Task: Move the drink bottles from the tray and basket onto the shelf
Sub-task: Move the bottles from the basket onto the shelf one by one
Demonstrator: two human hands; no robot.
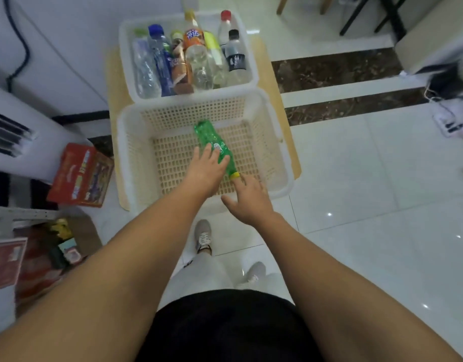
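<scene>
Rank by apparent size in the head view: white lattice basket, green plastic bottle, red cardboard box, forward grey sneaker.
1. white lattice basket
2. red cardboard box
3. green plastic bottle
4. forward grey sneaker

My left hand point(205, 169) covers the middle of the green bottle point(208, 133), so I honestly can't tell if my fingers wrap it or just lie on top. The bottles point(159, 61) packed in the tray point(124, 35) are smeared, labels unreadable. The dark fuzzy thing point(450, 82) at the right edge is cut off and blurry, no clue what it is. The red-covered thing point(5, 262) on the left is cropped too.
</scene>
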